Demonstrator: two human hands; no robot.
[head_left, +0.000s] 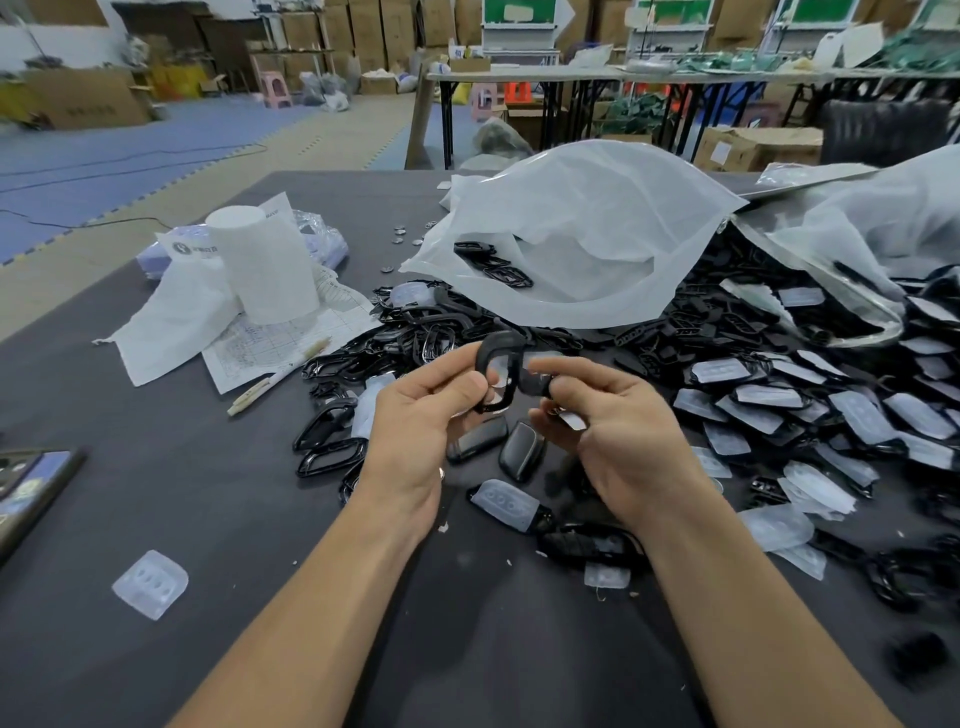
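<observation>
**Black frame pinched between both my hands**

My left hand (415, 421) pinches the black frame (503, 340) at its lower left side, thumb on the near face and fingers curled behind. My right hand (618, 436) pinches its right side between forefinger and thumb. Its lower fingers curl round something pale that I cannot make out.

The frame sits at centre frame, lifted off the tabletop (208, 519), above two black shells (478, 440). Its long axis runs nearly up and down the picture. The top end tips toward the white bag (571, 223), and the open middle faces me.

Open room lies at lower left, between my left forearm and the phone (31, 483), where only one clear pad (150, 584) lies. The pile of black parts (779, 374) crowds the right and far sides. The tabletop's left edge runs diagonally up the left of the frame.
</observation>
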